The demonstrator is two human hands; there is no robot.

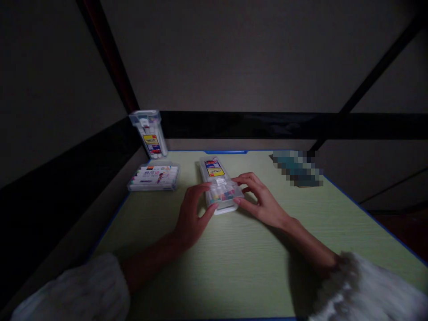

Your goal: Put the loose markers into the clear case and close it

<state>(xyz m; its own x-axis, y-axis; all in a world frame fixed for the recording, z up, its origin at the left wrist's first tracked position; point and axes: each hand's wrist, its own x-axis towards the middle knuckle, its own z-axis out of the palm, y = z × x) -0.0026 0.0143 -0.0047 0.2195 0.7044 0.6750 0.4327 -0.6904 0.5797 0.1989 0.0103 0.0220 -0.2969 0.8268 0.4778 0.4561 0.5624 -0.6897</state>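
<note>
A clear plastic marker case (220, 183) lies flat near the middle of the table, its lidded end toward me. Coloured marker caps show through the lid, and a yellow and blue label is on its far half. My left hand (195, 211) grips the lid's left side, thumb at the near corner and fingers along the edge. On the opposite side my right hand (262, 200) holds the lid between thumb and curved fingers. The lid looks closed over the markers.
Another clear marker case (154, 136) stands upright at the back left corner. In front of it lies a flat box of white markers (154, 177). A blurred-out flat item (297, 168) rests at the back right. The green table (240, 276) has a blue edge, with walls behind and left.
</note>
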